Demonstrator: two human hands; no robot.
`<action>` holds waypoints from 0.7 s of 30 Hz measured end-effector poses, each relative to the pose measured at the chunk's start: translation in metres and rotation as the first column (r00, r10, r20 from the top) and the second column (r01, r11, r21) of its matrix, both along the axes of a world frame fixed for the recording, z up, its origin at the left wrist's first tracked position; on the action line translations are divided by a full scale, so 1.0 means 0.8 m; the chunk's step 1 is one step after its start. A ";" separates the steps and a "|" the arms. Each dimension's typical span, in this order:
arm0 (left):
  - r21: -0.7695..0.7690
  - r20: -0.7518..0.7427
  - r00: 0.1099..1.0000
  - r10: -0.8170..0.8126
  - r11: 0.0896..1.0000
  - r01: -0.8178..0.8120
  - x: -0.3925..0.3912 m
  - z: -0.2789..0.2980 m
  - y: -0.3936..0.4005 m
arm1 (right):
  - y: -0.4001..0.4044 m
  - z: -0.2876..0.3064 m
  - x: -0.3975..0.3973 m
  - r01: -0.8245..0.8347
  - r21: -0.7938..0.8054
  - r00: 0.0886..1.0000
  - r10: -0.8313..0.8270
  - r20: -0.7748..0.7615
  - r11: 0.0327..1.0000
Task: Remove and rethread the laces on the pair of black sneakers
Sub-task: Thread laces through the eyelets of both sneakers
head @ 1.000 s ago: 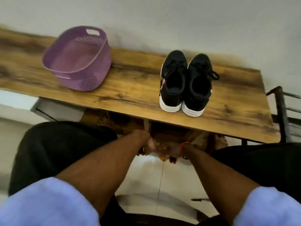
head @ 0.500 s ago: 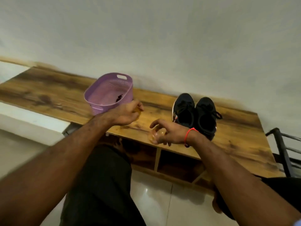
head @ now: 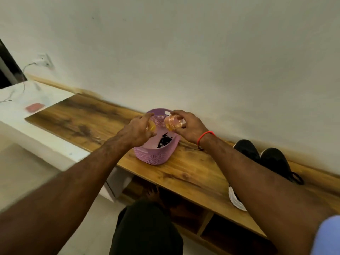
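Above the purple basket (head: 156,159) holding black laces (head: 164,142): left hand (head: 137,132) and right hand (head: 185,126) each gripping a small orange object; sneakers (head: 265,162) rightward, still laced; unlacing judged next.

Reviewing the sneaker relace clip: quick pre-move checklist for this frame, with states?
1. Left hand free for laces: not ok, it holds a small yellow thing.
2. Right hand free: not ok, it grips a clear orange jar.
3. Purple basket stable on the wooden bench: ok.
4. Black tangle in the basket is laces: cannot tell.
5. Black sneakers on the bench: ok, partly hidden by the right arm.
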State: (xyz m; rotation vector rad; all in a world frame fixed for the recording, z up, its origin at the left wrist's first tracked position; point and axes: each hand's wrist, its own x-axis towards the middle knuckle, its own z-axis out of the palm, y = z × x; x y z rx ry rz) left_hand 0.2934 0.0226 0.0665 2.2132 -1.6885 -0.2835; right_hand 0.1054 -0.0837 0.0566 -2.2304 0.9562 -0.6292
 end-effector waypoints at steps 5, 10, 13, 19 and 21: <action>0.206 0.072 0.997 0.008 0.978 -0.023 0.023 -0.015 -0.027 | -0.039 -0.004 0.056 -0.050 -0.033 0.974 0.042 -0.225 0.998; 0.449 0.317 0.945 -0.085 0.891 -0.070 0.016 -0.033 -0.061 | -0.079 -0.030 0.116 -0.139 -0.104 0.838 0.061 -0.542 0.985; 0.470 0.300 0.951 -0.079 0.879 -0.075 0.021 -0.059 -0.080 | -0.097 -0.048 0.147 -0.167 -0.062 0.786 0.095 -0.610 0.984; 0.443 0.266 0.962 -0.061 0.894 -0.065 0.026 -0.085 -0.090 | -0.113 -0.071 0.174 -0.184 -0.037 0.781 0.123 -0.612 0.982; 0.431 0.265 0.963 -0.057 0.900 -0.066 0.029 -0.081 -0.087 | -0.113 -0.071 0.168 -0.186 -0.063 0.788 0.111 -0.606 0.981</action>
